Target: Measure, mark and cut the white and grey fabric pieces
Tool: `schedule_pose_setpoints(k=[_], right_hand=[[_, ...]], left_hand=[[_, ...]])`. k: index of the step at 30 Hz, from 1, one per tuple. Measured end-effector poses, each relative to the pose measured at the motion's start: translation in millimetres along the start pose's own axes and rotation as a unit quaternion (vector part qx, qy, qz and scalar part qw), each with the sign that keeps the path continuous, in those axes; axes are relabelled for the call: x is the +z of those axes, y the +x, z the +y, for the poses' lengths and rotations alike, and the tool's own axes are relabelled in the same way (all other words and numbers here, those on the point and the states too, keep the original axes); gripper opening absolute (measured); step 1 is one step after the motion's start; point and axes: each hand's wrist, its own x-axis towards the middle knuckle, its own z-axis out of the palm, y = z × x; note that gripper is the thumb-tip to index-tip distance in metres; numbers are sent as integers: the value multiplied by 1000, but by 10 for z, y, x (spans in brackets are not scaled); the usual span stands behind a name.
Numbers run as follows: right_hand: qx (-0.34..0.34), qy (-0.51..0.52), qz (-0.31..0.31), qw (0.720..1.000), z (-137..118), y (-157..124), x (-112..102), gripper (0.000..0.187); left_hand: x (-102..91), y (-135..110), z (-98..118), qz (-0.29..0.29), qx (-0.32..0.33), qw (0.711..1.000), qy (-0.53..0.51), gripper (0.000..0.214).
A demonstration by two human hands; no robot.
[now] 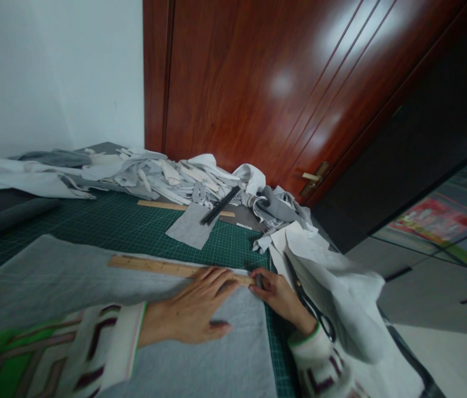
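Observation:
A light grey cloth (71, 276) lies spread out on a green cutting mat (104, 221). Along the cloth's far edge runs a wooden ruler (150, 265). My left hand (194, 309) rests flat on the ruler and the cloth, its fingers stretched out and its thumb apart. By the ruler's right end, near the cloth's corner, my right hand (277, 293) is closed in a pinch around a small dark piece, mostly hidden by the fingers. Just right of that hand, a pair of black-handled scissors (311, 307) lies against white and grey material.
Cloth scraps (167, 177) are heaped along the back. Before them lie a second wooden ruler (161, 205), a small grey cloth piece (194, 226) and a black strip (220, 204). Draped fabric (341, 287) fills the right edge. Behind stands a brown door (233, 83).

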Motion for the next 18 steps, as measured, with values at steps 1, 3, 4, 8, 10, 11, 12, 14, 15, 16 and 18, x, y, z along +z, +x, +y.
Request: schedule_pose_setpoints(k=[1, 3, 4, 8, 10, 11, 12, 14, 15, 16, 18], right_hand=[[2, 2, 2, 1000, -2, 1, -1, 19], [6, 6, 2, 1000, -10, 5, 1, 18], [8, 8, 1, 1000, -14, 7, 3, 17], [20, 16, 0, 1000, -18, 16, 1, 17], [35, 37, -1, 999, -6, 12, -31, 22], [46, 54, -1, 997, 3, 4, -59, 25], [60, 73, -4, 996, 14, -9, -94, 27], [85, 108, -15, 990, 35, -48, -176, 25], [94, 121, -21, 988, 45, -72, -214, 22], [100, 134, -27, 986, 55, -95, -245, 19], [111, 170, -35, 978, 73, -132, -278, 16]], left_hand=[[4, -3, -2, -4, 0, 1000, -1, 76], [22, -11, -8, -19, -1, 1000, -2, 77], [35, -15, -13, -26, -3, 1000, -2, 77], [92, -27, -35, -23, -3, 1000, -12, 77], [113, -32, -46, -12, 1, 1000, -17, 77], [120, -35, -51, -12, 2, 1000, -18, 77], [125, -38, -55, -15, 1, 1000, -19, 76], [127, -43, -60, -24, 0, 999, -24, 75], [125, -45, -60, -26, -1, 999, -27, 74], [121, -47, -59, -25, -1, 999, -31, 74], [106, -46, -51, -22, -3, 999, -37, 74]])
